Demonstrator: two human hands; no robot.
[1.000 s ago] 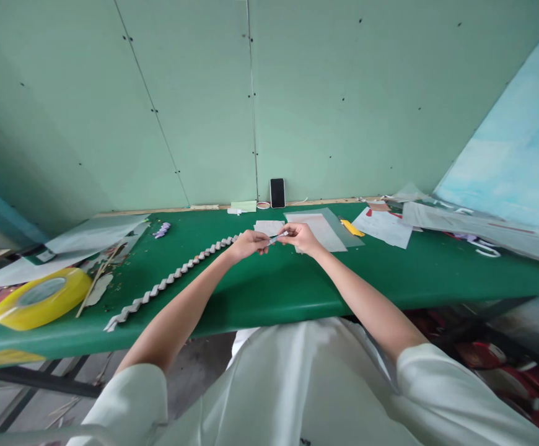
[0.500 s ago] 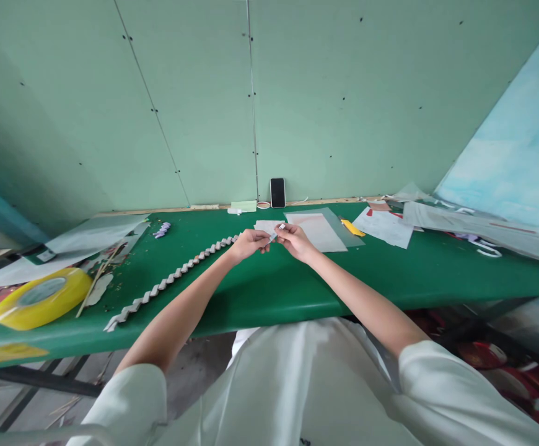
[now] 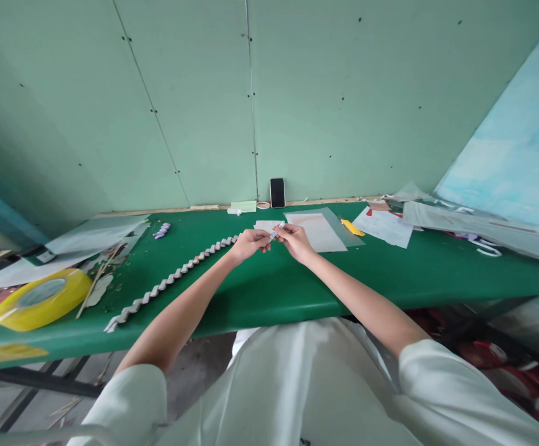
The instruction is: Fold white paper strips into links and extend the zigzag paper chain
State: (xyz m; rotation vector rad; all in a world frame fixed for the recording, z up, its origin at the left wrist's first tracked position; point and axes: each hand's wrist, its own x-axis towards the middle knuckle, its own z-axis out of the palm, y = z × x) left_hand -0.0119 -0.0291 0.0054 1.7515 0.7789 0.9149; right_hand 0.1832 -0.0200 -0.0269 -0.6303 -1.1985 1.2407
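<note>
My left hand [image 3: 249, 243] and my right hand [image 3: 294, 240] meet over the middle of the green table, fingertips almost touching. Both pinch a small folded strip of white paper [image 3: 277, 230] between them. A long zigzag chain of folded paper [image 3: 176, 277] runs from beside my left hand down to the table's front edge; whether it joins the piece in my fingers is hidden. Just behind the hands lies a small stack of white paper [image 3: 264, 225]. Larger white sheets [image 3: 319, 234] rest to the right of my right hand.
A phone [image 3: 277, 193] leans upright against the wall. Far left, a big roll of yellow tape [image 3: 72, 290] lies near thin sticks [image 3: 98, 279]. A yellow cutter [image 3: 353, 227] and loose papers [image 3: 385, 228] lie on the right. A small purple folded piece [image 3: 162, 230] sits back left.
The small white strip has shifted slightly between my fingertips. Both hands and the zigzag chain stay in nearly the same place.
</note>
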